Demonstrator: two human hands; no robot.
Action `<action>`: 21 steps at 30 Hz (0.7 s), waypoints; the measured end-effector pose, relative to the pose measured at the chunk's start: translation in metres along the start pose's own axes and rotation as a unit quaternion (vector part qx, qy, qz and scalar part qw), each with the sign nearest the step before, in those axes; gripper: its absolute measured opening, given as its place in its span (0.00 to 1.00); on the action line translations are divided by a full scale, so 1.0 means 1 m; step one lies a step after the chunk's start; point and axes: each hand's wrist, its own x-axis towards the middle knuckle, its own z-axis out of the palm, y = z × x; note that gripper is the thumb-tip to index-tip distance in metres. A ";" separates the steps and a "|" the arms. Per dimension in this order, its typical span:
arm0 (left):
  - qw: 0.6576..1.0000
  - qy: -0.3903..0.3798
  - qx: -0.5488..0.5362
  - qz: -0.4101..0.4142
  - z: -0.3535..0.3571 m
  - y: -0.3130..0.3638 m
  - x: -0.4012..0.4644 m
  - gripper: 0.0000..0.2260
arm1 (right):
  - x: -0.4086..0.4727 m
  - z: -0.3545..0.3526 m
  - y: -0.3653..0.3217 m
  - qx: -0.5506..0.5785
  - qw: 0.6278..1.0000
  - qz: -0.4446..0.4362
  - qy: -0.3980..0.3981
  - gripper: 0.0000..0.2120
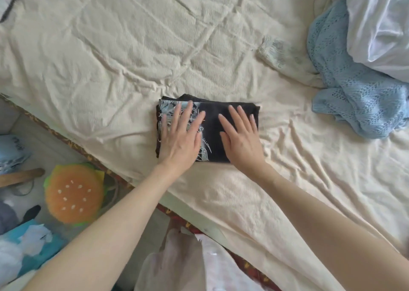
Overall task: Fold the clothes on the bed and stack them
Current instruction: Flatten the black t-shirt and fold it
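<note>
Cream, wrinkled bedsheet point(132, 47) covers the bed, seen from above; bed edge runs diagonally lower left to lower right

Folded black garment point(215, 131) with a white/pale-blue print lies flat on the sheet near the centre, a compact rectangle, close to the near edge of the bed

Left hand point(181, 135) lies palm down on the left, printed half of the garment, fingers straight and spread, pressing flat. Right hand point(241, 135) lies palm down on the right, plain black half, fingers straight and slightly apart, also flat on the cloth. Hands side by side, not touching each other; neither grips or pinches anything

Light blue knitted garment point(354, 91) lies crumpled at the right side of the bed, well apart from the black one. White bedding or cloth point(380, 25) bunched in the top right corner, overlapping the blue knit; cannot tell what it is

Off the bed, lower left: burger-shaped orange cushion point(74, 193) on the floor amid blurred clutter
</note>
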 end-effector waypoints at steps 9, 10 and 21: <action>0.990 -0.051 0.130 -0.007 0.066 -0.024 0.024 0.28 | 0.017 0.059 0.039 -0.137 0.990 -0.039 0.005 0.25; 0.989 -0.054 0.136 -0.012 0.071 -0.025 0.026 0.27 | 0.019 0.063 0.043 -0.141 0.989 -0.041 0.004 0.25; 0.997 -0.048 0.007 -0.058 0.034 -0.035 0.007 0.26 | -0.003 0.029 0.039 -0.004 0.999 -0.008 0.043 0.22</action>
